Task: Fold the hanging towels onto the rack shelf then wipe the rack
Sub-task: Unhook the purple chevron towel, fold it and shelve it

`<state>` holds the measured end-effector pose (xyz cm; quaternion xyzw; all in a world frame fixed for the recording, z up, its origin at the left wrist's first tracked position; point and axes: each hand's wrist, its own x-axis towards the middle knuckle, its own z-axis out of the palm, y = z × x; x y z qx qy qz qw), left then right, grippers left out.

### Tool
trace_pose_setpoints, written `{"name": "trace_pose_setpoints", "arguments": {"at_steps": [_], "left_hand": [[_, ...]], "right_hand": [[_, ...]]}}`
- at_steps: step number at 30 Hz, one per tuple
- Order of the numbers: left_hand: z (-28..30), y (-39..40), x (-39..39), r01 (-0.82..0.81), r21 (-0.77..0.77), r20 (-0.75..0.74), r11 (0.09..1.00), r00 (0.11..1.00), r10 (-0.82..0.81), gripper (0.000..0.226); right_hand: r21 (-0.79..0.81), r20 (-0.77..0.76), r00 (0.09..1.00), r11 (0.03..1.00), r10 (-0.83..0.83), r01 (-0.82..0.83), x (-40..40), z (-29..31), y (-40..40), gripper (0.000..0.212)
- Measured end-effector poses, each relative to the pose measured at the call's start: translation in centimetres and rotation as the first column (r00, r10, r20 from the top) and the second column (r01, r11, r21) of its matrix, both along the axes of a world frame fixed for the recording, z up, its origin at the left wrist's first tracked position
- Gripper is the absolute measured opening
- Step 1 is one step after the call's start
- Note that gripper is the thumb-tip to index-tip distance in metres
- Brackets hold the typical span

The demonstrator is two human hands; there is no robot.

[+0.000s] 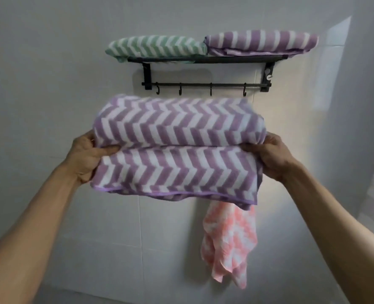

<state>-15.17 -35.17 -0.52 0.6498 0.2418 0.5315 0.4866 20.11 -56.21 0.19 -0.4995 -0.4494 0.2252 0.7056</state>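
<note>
Both hands, left hand (87, 156) and right hand (271, 156), pinch the folded purple towel (177, 150) at nine and three o'clock; it looks soft, light and floppy, best gripped at the ends.

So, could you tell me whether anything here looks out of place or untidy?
The pink towel hangs crumpled and unfolded below the folded purple towel held in both hands. On the rack shelf, the green towel overhangs the left end.
</note>
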Motion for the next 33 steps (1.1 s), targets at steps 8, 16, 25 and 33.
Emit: {"name": "trace_pose_setpoints", "arguments": {"at_steps": [8, 16, 25, 33], "left_hand": [[0.6, -0.6, 0.8, -0.202, 0.117, 0.012, 0.972, 0.979, 0.202, 0.021], [-1.6, -0.3, 1.1, -0.131, -0.229, -0.238, 0.965, 0.968, 0.075, 0.035], [-5.4, 1.5, 0.8, -0.189, -0.420, -0.430, 0.888, 0.903, -0.011, 0.030], [-8.5, 1.5, 0.6, 0.098, -0.580, -0.050, 0.809, 0.987, -0.155, 0.051]], "right_hand": [[0.132, 0.306, 0.924, 0.951, 0.228, -0.278, -1.9, 0.8, 0.2, 0.010], [-0.197, 0.116, 0.985, 0.969, -0.130, 0.151, -0.6, -2.6, -0.2, 0.014], [-0.325, 0.106, 0.994, 0.943, -0.037, 0.070, 0.7, -6.5, 0.1, 0.021], [-0.328, 0.152, 0.976, 0.924, -0.155, 0.197, -0.5, -8.0, 1.3, 0.005]]}}
